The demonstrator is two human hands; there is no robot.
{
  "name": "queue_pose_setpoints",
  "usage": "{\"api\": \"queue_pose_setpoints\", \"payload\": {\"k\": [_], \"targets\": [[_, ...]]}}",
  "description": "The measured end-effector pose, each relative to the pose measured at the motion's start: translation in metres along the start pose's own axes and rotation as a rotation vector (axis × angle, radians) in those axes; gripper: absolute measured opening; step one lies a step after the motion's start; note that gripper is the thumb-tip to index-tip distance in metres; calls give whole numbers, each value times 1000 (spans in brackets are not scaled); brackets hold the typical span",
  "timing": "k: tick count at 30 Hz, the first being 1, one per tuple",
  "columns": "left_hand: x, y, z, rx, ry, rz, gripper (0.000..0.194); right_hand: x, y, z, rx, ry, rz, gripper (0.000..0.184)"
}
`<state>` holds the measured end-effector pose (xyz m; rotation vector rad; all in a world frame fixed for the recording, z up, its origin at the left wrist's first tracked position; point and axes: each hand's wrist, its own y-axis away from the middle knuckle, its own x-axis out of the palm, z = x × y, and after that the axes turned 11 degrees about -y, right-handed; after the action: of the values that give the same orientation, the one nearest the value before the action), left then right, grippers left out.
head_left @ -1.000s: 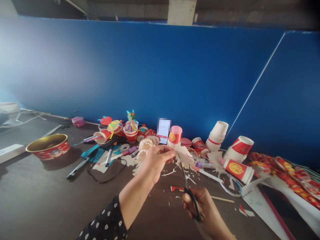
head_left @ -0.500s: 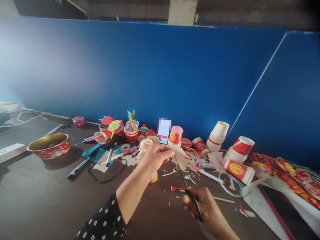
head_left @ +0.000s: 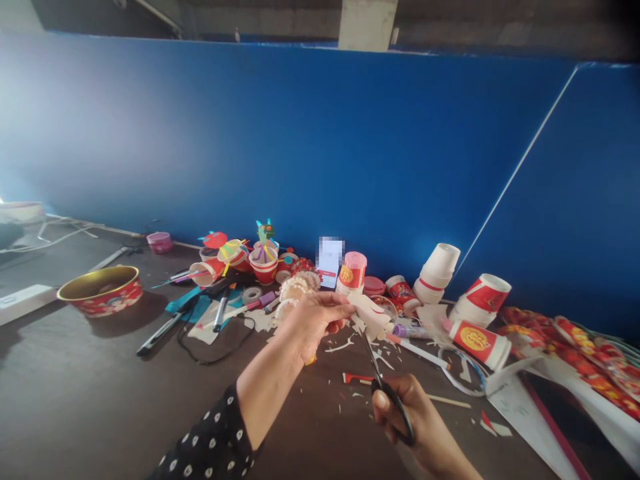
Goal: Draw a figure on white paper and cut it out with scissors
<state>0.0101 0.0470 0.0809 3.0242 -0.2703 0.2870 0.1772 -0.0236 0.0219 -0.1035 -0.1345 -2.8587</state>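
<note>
My left hand (head_left: 320,320) pinches the left end of a white piece of paper (head_left: 371,316) between thumb and fingers. The paper hangs out to the right, slightly curved. In my right hand (head_left: 407,407) is a pair of scissors (head_left: 379,377) with black handles, its blades pointing up and away from me. The blade tips reach the lower edge of the paper; whether they touch it I cannot tell. Small white and red scraps (head_left: 356,395) lie on the dark table beneath.
A red-and-gold tin (head_left: 103,301) stands left. Markers (head_left: 167,328), a tape roll (head_left: 251,295) and decorated paper cups (head_left: 263,265) lie further in. A phone (head_left: 330,257) leans behind. Stacked white cups (head_left: 437,272), a red cup (head_left: 480,340) and a white box (head_left: 520,400) stand right.
The white paper has swung to the right and shows more of its face. The scissors have shifted slightly right and down, with their tips lower against the paper.
</note>
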Motion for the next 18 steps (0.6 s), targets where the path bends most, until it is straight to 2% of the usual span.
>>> {"api": "queue_pose_setpoints", "payload": {"k": [9,12,18], "targets": [[11,4,6,-78,186,-11,21,3,-1,6,-62,121,-18,55],[12,6,5,-92,171,6,22,3,0,9,-39,131,-44,57],[6,5,-1,47,10,0,17,1,0,8,-21,125,-9,55]]}}
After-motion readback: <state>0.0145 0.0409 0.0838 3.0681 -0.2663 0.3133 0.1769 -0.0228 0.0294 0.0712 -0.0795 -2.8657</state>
